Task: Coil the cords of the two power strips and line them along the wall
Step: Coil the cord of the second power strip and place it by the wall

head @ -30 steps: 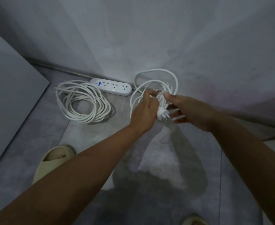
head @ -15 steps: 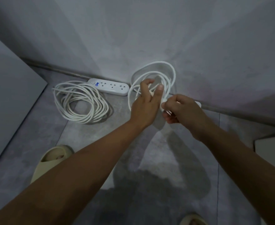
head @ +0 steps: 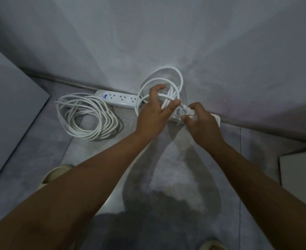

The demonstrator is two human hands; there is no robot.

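Head view: the left hand (head: 152, 112) gripped the second cord's loops (head: 181, 79) and the right hand (head: 201, 123) pinched its plug (head: 188, 111), above the second power strip (head: 215, 117) by the far wall (head: 148, 33). The first power strip (head: 119, 101), bearing an unreadable blue mark (head: 105, 96), lay to the left, touching its coiled cord (head: 87, 118).

Two power strips (head: 120, 101) (head: 215, 117), two cords (head: 87, 117) (head: 180, 76), two sandals (head: 56, 175) (head: 214, 245)

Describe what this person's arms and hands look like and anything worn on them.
The left forearm and right forearm are bare to the frame edge, no sleeve showing. The left hand and right hand wear no gloves, and no ring, watch or bracelet is visible.
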